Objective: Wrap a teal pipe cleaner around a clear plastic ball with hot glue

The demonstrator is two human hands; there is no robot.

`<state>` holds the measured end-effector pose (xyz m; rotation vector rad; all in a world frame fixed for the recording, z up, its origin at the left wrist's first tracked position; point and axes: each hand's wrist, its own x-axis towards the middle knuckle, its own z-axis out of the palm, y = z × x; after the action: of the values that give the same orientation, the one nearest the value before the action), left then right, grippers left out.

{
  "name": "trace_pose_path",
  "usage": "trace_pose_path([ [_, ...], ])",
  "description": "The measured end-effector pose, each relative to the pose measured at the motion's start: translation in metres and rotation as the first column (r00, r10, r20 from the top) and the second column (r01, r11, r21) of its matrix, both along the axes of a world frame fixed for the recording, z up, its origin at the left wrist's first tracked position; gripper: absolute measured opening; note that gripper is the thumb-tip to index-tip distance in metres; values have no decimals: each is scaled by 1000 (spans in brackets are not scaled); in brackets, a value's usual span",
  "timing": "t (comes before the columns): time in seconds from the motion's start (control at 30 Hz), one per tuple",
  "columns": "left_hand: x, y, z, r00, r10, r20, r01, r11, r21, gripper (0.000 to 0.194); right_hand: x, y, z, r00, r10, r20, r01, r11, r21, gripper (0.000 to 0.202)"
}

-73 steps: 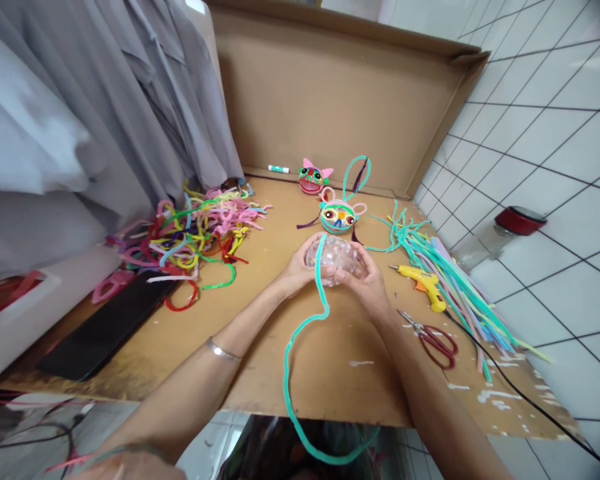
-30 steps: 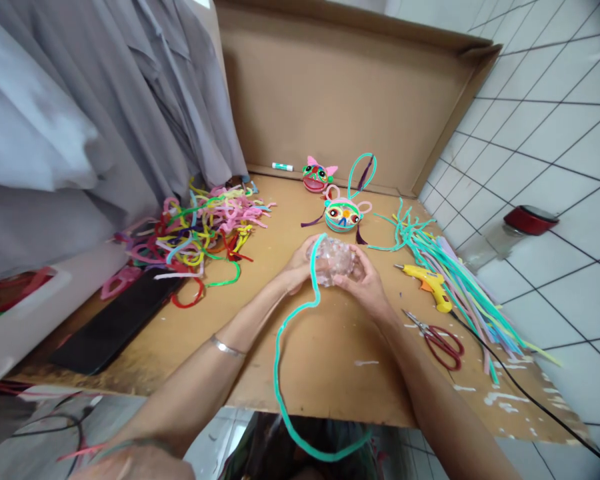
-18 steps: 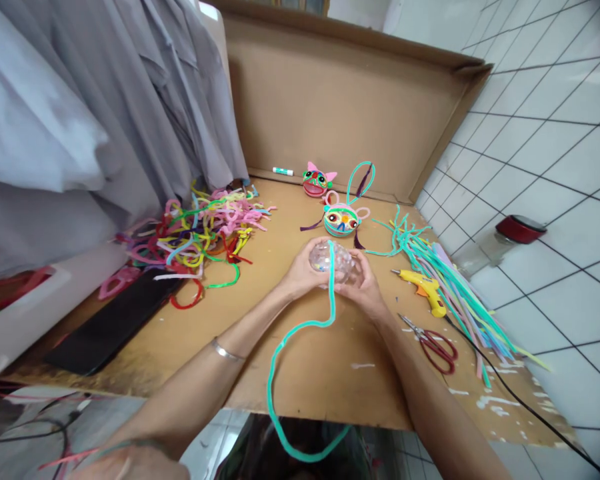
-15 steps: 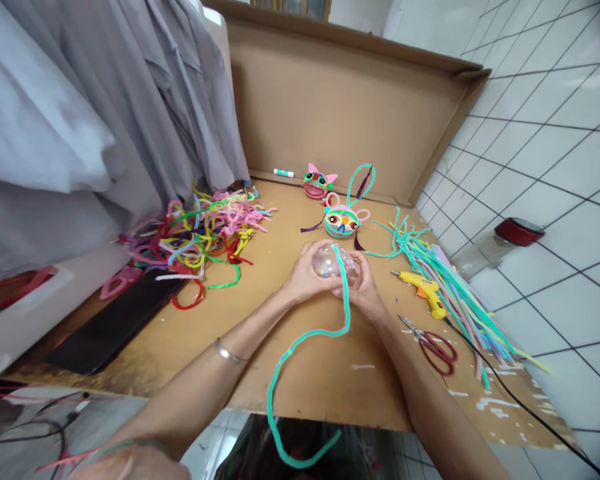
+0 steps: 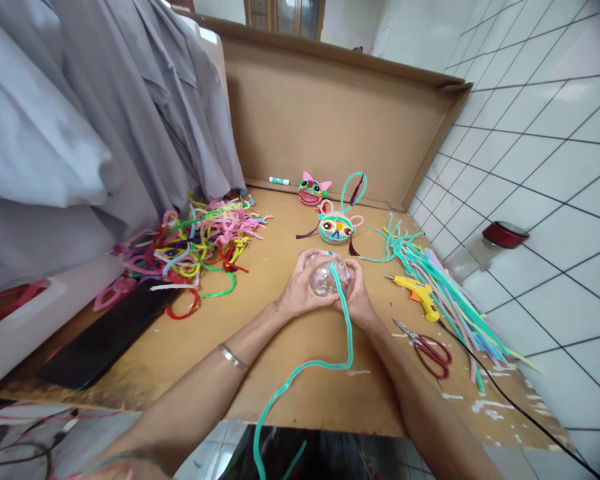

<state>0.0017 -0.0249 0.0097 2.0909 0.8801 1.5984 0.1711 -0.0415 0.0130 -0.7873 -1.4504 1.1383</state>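
Both my hands cup a clear plastic ball (image 5: pixel 323 280) above the middle of the table. My left hand (image 5: pixel 298 285) wraps its left side and my right hand (image 5: pixel 359 293) its right side. From the top of the ball a teal pipe cleaner (image 5: pixel 349 333) runs down, bends left and hangs past the table edge. Whether its upper end is stuck to the ball, I cannot tell. Just beyond my hands sits a ball decorated as an animal face (image 5: pixel 336 228), with pink loop ears, purple tassels and a tall teal loop.
Behind stand a smaller pink-eared face (image 5: pixel 311 189) and a marker (image 5: pixel 279 181). Tangled pipe cleaners (image 5: pixel 195 243) and a black slab (image 5: pixel 105 333) lie left. To the right are a yellow glue gun (image 5: pixel 415 293) with cord, red-handled scissors (image 5: pixel 430 352), straight pipe cleaners (image 5: pixel 460 307) and a red-lidded jar (image 5: pixel 485 248).
The view has shifted slightly, so the table things appear a little lower and further left. The pipe cleaner's loose end hangs lower. Both hands still hold the ball.
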Motion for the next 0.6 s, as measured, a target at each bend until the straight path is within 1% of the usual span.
trace_pose_path([
  [0.07,0,0,-4,1000,12,0,-12,997,82,76,1,-1,-4,1000,-1,-1,1,1000,20,102],
  [0.13,1,1,-7,1000,3,-3,-3,992,130,76,2,-1,-8,1000,-1,4,1,1000,28,104],
  [0.2,1,0,-9,1000,4,-17,-2,990,142,75,3,0,-12,1000,4,25,-4,1000,23,107],
  [0.3,1,-1,-8,999,16,-41,-11,993,118,74,3,0,-15,998,20,52,-20,1000,7,108],
  [0.37,2,-3,-5,999,20,-45,-16,997,80,73,3,0,-16,998,13,62,-13,1000,4,108],
  [0.43,4,-4,-3,999,20,-39,-20,1000,12,74,5,-2,-17,996,-15,93,15,1000,2,110],
  [0.5,6,-6,-1,999,25,-22,-27,996,-85,77,8,-4,-17,988,-47,144,49,999,-12,112],
  [0.6,9,-7,0,999,24,22,-18,973,-230,79,12,-7,-16,973,-64,221,75,996,-41,111],
])
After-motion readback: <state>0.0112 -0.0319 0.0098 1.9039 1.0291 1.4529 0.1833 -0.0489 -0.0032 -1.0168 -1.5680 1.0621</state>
